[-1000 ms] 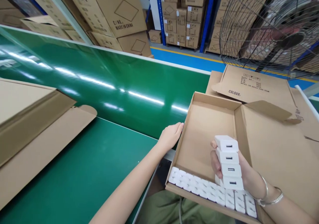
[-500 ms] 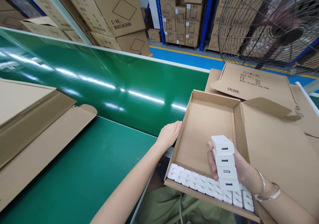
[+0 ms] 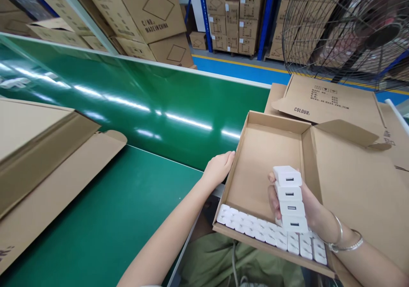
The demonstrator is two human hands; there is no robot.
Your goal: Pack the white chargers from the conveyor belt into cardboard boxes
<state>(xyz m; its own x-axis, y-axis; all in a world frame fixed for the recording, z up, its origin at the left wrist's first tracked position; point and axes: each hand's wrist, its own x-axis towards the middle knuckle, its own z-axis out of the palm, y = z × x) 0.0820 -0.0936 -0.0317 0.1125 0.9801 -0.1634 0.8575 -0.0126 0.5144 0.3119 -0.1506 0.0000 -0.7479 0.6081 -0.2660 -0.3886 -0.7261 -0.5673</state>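
An open cardboard box [image 3: 271,127] sits before me, its lid folded out to the right. White USB chargers [image 3: 255,226] stand in rows along its near wall, prongs up. Above them, my right hand [image 3: 315,212] is closed around a stack of several white USB chargers [image 3: 290,193], their ports facing me. Part of the near row is hidden behind that stack. My left hand [image 3: 219,167] grips the left wall of the box, its fingertips partly hidden at the edge.
A green conveyor belt [image 3: 179,95] runs behind a green worktop [image 3: 128,219]. Another cardboard box [image 3: 47,150] lies at left, and a flat carton [image 3: 335,101] sits behind the lid. A large fan [image 3: 348,31] stands at the back right, near stacked cartons [image 3: 236,18].
The view has shifted slightly, so the box and both hands appear a little higher. My right hand still holds the charger stack over the near row; my left hand stays on the box wall.
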